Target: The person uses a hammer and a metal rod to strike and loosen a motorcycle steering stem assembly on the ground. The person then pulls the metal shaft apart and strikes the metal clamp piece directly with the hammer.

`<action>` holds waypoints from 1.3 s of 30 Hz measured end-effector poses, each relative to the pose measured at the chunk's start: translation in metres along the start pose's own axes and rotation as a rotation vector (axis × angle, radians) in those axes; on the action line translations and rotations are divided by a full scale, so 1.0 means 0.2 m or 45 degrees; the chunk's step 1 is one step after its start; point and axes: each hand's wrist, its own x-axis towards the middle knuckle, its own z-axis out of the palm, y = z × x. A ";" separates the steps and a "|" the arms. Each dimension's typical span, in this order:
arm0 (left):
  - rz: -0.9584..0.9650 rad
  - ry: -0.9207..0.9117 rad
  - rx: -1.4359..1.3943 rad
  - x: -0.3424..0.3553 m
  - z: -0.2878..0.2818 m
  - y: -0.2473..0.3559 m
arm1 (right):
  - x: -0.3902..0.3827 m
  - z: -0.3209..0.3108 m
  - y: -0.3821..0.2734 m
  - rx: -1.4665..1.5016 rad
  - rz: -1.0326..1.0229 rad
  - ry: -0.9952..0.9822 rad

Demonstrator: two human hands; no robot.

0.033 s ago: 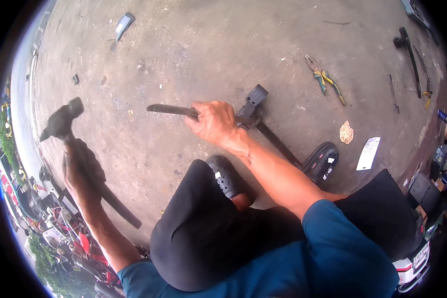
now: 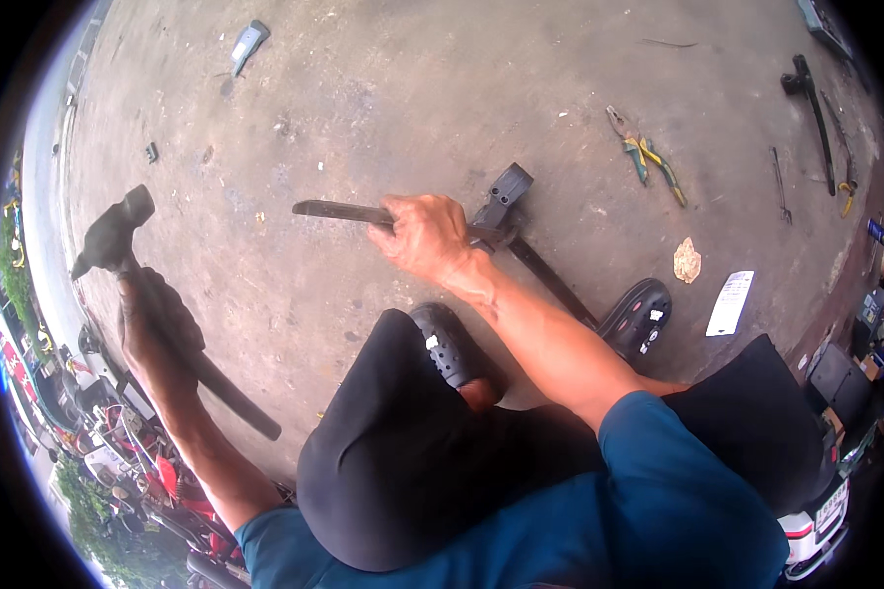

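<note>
My left hand (image 2: 152, 344) is closed round the handle of a hammer (image 2: 115, 234), held up at the left with its dark metal head away from me. In the middle, my right hand (image 2: 424, 236) grips a dark flat metal bar (image 2: 339, 211); one end sticks out to the left past my fingers. Just right of that hand lies a black metal part (image 2: 506, 194) with a two-holed block at its top. A long dark arm (image 2: 555, 283) slants from it to my right shoe (image 2: 636, 319). Where the bar meets the part is partly hidden by my hand.
Pliers (image 2: 648, 157) with yellow-green handles lie on the concrete floor, with a crumpled tan piece (image 2: 687, 260) and a white card (image 2: 730, 304) closer in. Far right are a black T-shaped tool (image 2: 813, 123) and a thin rod (image 2: 781, 185). A grey-blue object (image 2: 248, 46) lies far left.
The hammer and my left hand have shifted slightly up and to the left. My right hand keeps its hold on the bar.
</note>
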 end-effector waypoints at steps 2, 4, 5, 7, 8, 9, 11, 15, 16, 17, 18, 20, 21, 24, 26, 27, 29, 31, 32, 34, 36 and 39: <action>-0.103 -0.140 0.204 -0.04 0.18 -0.12 | 0.01 0.01 0.06 -0.034 0.028 0.004; -0.337 -0.598 0.586 -0.09 0.21 -0.17 | -0.03 0.05 0.01 -0.014 0.056 -0.039; -0.265 -0.562 0.620 -0.08 0.19 -0.20 | -0.01 0.05 0.04 -0.021 0.023 -0.019; -0.191 -0.376 0.506 -0.08 0.14 -0.19 | 0.00 0.03 0.01 -0.012 0.030 -0.035; -0.196 -0.205 0.330 -0.07 0.18 -0.14 | 0.00 0.00 0.02 -0.017 0.041 -0.043; -0.128 -0.133 0.200 -0.02 0.16 -0.13 | 0.04 -0.02 0.03 0.001 0.077 -0.052; -0.049 -0.002 0.092 0.03 0.10 -0.10 | 0.07 -0.02 0.02 0.026 0.107 -0.054; -0.243 -0.457 0.572 -0.01 0.26 -0.13 | 0.03 -0.02 0.00 0.030 0.128 -0.036; -0.234 -0.434 0.581 0.01 0.22 -0.11 | 0.06 -0.02 0.02 0.056 0.156 -0.036; -0.224 -0.375 0.473 0.03 0.15 -0.08 | 0.04 -0.01 0.01 0.025 0.174 -0.096; -0.204 -0.299 0.378 0.03 0.07 -0.03 | 0.05 -0.01 0.00 0.064 0.140 -0.102; -0.125 -0.123 0.202 0.10 0.07 0.00 | 0.00 -0.03 0.01 0.013 0.094 -0.024; -0.141 -0.132 0.219 0.10 0.10 -0.01 | 0.00 -0.02 0.03 0.042 0.063 -0.020; -0.321 -0.551 0.537 0.01 0.26 -0.08 | -0.01 0.00 0.03 -0.002 0.009 0.017; -0.283 -0.435 0.642 0.04 0.15 -0.03 | 0.00 -0.02 0.02 -0.014 0.092 -0.107; -0.214 -0.329 0.529 0.09 0.09 -0.01 | 0.04 -0.03 0.04 -0.036 0.092 -0.091; -0.133 -0.186 0.324 0.16 0.04 0.03 | 0.01 -0.03 0.05 -0.013 0.129 -0.052; -0.097 -0.143 0.192 0.18 0.05 0.06 | 0.00 -0.01 0.02 -0.014 0.129 -0.063; -0.181 -0.172 0.351 0.12 0.13 0.00 | 0.04 -0.01 0.02 -0.009 0.100 -0.059; -0.363 -0.477 0.530 0.07 0.19 -0.12 | 0.04 0.00 0.00 0.001 0.116 -0.078; -0.253 -0.367 0.474 0.08 0.11 -0.14 | 0.04 -0.04 0.01 -0.006 0.139 -0.090; -0.133 -0.203 0.374 0.14 0.17 -0.21 | 0.01 -0.15 0.01 0.093 0.159 0.053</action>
